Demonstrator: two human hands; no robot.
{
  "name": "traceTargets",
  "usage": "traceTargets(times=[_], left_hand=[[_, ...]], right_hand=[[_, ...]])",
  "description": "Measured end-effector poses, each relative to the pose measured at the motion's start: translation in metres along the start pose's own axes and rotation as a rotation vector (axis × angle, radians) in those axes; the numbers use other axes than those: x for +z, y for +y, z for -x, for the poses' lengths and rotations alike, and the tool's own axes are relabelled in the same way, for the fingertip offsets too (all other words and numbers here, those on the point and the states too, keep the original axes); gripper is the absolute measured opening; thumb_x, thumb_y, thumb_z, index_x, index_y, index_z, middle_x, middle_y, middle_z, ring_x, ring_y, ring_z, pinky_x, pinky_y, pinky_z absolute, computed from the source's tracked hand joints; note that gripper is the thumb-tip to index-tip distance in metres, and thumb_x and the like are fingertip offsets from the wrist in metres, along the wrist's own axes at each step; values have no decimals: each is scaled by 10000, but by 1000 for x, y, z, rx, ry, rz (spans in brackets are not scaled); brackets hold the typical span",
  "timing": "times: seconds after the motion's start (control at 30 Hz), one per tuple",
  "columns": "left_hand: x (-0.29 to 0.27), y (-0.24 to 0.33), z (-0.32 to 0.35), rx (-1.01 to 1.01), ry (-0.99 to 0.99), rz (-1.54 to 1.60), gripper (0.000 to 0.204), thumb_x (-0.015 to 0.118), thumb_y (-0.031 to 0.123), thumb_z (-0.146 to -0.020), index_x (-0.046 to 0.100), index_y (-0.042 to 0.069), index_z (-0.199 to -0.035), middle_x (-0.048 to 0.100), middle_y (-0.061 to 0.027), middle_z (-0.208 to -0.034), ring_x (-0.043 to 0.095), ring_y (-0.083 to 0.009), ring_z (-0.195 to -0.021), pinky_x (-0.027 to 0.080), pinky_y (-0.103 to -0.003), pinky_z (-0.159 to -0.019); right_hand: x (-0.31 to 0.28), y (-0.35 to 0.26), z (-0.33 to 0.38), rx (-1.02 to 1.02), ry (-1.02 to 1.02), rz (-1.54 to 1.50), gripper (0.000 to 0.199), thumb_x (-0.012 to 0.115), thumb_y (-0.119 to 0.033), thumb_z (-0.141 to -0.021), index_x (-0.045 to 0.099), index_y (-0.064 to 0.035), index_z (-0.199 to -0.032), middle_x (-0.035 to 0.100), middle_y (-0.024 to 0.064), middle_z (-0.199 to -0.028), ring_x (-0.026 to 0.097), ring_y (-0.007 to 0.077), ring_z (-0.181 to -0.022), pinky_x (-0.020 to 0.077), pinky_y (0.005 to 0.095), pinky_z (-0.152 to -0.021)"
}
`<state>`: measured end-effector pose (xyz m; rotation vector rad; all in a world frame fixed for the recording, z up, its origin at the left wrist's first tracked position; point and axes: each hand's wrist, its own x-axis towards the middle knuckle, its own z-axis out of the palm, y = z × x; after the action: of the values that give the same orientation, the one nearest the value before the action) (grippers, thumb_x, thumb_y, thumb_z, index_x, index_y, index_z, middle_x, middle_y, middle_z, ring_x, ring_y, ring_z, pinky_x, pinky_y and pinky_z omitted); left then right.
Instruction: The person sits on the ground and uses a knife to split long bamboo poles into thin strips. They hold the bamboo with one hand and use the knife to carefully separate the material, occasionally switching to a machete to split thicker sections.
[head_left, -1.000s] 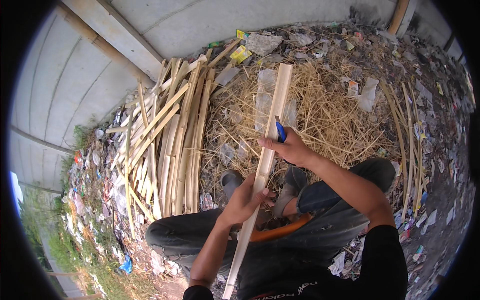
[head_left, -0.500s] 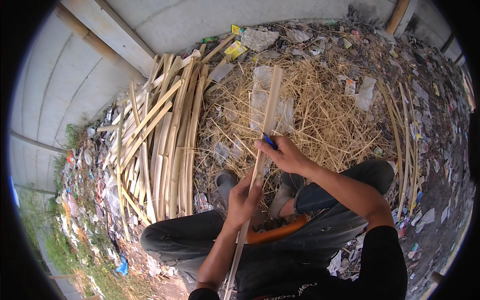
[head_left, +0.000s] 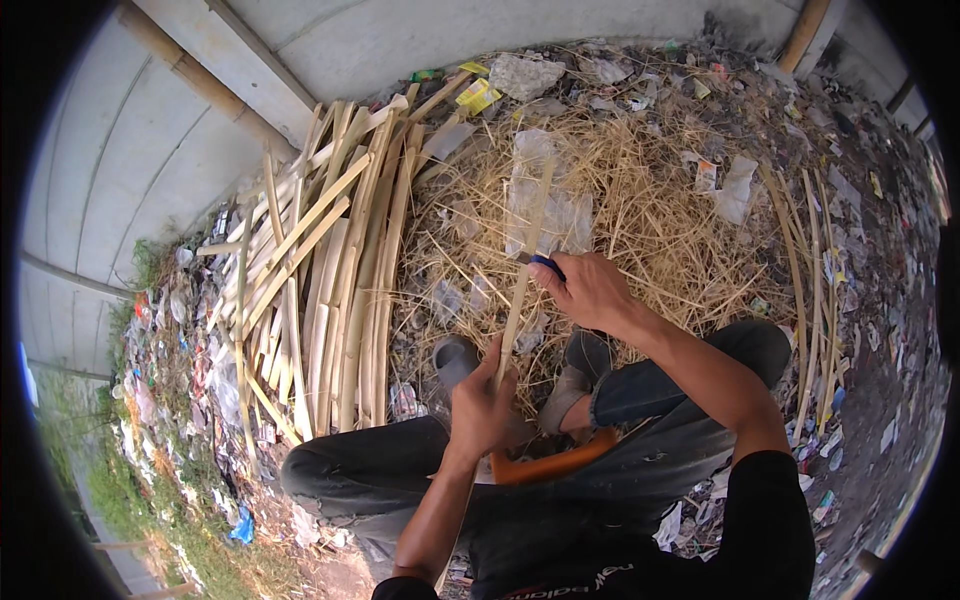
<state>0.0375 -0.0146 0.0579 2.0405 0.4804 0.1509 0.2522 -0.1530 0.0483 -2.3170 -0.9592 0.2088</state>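
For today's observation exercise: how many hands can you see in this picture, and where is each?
2. The left hand grips the bamboo strip low, above the knees. The right hand holds a blue-handled tool against the strip higher up. No other hands show.

Soft, even daylight fills the scene, bright but without hard shadows or glare. The fisheye lens bends the concrete wall [head_left: 180, 140] into curves and wraps the frame in a black rim. The straw pile [head_left: 640, 200] at the centre looks fairly sharp; litter near the edges turns smeared and soft.
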Motion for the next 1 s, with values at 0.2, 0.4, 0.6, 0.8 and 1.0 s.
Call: traceTargets(times=[0.2, 0.4, 0.6, 0.8, 1.0], left_hand=[[-4, 4, -4, -78, 7, -7, 554, 645, 135, -971, 513, 35, -1500, 692, -178, -763, 662, -156, -693, 539, -351, -678], [-4, -14, 27, -99, -132, 53, 550, 644, 140, -979, 502, -34, -1482, 743, -231, -1023, 718, -188, -928, 554, -340, -841], [-7, 1, 39, -110, -233, 191, 538, 647, 131, -984, 510, -51, -1471, 733, -176, -1070, 637, -114, -985, 523, -301, -882], [-22, -7, 54, -4, -163, 118, 550, 618, 77, -997, 470, -19, -1519, 688, -30, -852, 632, -69, -765, 540, -245, -742], [-16, 8, 42, -53, -79, 75, 529, 649, 59, -954, 533, -24, -1463, 725, -218, -940, 702, -129, -851, 558, -321, -743]], right_hand=[[15, -34, 45, -184, -172, -75, 618, 436, -536, -1078, 679, -15, -851, 582, 178, -552, 582, 396, -497, 474, 503, -533], [-31, 32, -19, 121, 15, 30, 705, 386, -611, -1063, 680, -25, -805, 603, 172, -584, 648, 396, -602, 503, 507, -571], [-61, 71, -49, 366, 228, -48, 735, 363, -635, -1063, 650, -23, -774, 598, 184, -619, 622, 374, -608, 479, 507, -607], [-71, 92, -35, 309, 371, -349, 707, 436, -654, -1042, 598, -37, -737, 428, 49, -544, 430, 213, -519, 352, 422, -545], [-28, 19, -4, 184, 56, -674, 614, 572, -611, -1009, 623, -46, -774, 418, -16, -593, 405, 107, -574, 341, 357, -550]])
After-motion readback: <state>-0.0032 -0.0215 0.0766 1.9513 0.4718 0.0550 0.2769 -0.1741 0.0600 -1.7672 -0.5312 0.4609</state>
